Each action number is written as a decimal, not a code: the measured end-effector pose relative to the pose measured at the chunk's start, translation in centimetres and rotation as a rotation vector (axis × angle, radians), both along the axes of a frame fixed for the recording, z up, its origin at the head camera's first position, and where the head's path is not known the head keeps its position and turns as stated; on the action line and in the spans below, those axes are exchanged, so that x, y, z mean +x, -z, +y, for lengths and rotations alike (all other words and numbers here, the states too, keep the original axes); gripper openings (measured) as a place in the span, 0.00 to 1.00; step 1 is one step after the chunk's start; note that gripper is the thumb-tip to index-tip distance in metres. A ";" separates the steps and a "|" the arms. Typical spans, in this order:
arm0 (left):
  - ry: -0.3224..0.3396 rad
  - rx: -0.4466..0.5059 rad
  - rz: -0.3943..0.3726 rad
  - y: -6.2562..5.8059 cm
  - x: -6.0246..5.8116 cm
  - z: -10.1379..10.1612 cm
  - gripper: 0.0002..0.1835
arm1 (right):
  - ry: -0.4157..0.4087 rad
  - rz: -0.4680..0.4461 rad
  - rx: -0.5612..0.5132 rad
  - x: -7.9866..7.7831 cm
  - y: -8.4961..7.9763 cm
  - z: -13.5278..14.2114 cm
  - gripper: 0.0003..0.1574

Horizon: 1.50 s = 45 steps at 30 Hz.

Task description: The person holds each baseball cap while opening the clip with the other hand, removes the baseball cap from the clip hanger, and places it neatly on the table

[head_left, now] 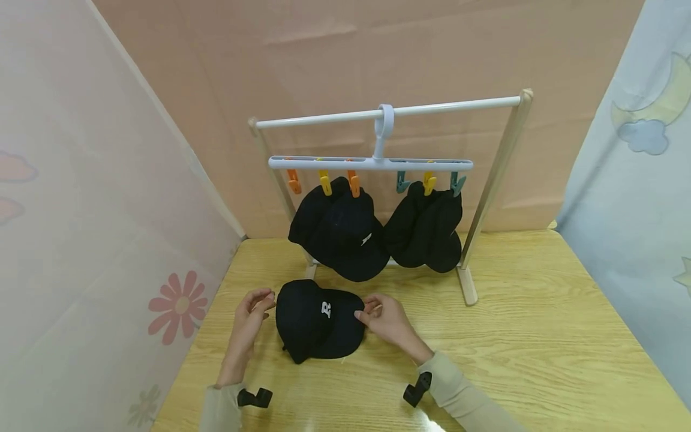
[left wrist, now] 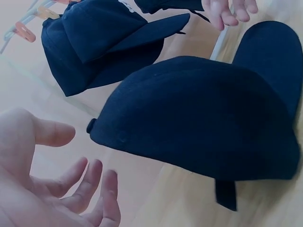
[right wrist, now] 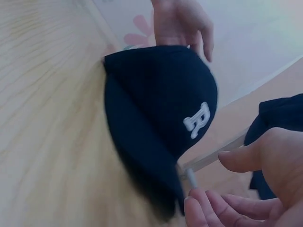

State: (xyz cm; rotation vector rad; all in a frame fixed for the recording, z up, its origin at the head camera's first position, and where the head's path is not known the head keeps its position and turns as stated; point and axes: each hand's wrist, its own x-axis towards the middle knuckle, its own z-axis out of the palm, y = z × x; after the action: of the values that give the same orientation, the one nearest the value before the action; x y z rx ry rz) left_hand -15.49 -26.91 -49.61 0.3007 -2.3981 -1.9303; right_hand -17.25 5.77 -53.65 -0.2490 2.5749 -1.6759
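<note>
A black baseball cap (head_left: pixel 302 318) with a white letter R (head_left: pixel 326 309) lies on the table, its brim (head_left: pixel 342 324) turned to the right. My left hand (head_left: pixel 251 312) is beside the crown, thumb and fingers apart with nothing between them; the left wrist view shows a gap between this hand and the cap (left wrist: pixel 189 118). At the brim's right edge is my right hand (head_left: pixel 384 318). In the right wrist view its fingertips are close by the brim's end, and the thumb stands away from the fingers. A strap (left wrist: pixel 226 194) hangs from the cap's back.
Behind the cap stands a rack with a white bar (head_left: pixel 448 108) and wooden legs (head_left: pixel 493 180). From it hangs a pale hanger (head_left: pixel 324 163) with orange, yellow and green clips (head_left: pixel 429 183), holding black caps (head_left: pixel 345 234) on both sides. Cloth walls (head_left: pixel 378 54) border the table (head_left: pixel 540 336).
</note>
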 end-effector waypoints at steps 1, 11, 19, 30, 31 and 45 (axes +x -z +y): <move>-0.006 -0.016 0.001 -0.1 -0.1 -0.1 0.23 | -0.009 0.005 -0.004 0.0 -0.4 0.0 0.24; -0.004 -0.096 0.067 -2.0 -1.6 0.7 0.24 | -0.069 0.146 0.015 -0.5 -4.2 0.4 0.19; 0.013 -0.169 0.133 -4.0 -2.4 1.2 0.23 | -0.095 0.248 0.010 -1.1 -6.4 0.6 0.19; 0.064 -0.178 0.208 -6.6 -3.6 2.5 0.23 | -0.125 0.412 -0.021 -0.9 -9.3 0.9 0.19; 0.071 -0.173 0.217 -6.8 -3.7 2.7 0.23 | -0.125 0.425 -0.025 -1.0 -9.7 0.9 0.19; 0.135 -0.194 0.307 -9.8 -4.9 3.8 0.26 | -0.133 0.524 0.006 -1.8 -12.8 0.4 0.21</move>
State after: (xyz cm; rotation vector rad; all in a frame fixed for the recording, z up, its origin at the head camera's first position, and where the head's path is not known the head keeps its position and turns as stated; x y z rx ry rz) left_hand -20.39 -23.13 -39.81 -0.1589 -2.4209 -1.6286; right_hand -19.04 6.16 -40.81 -0.9529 2.8184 -1.7381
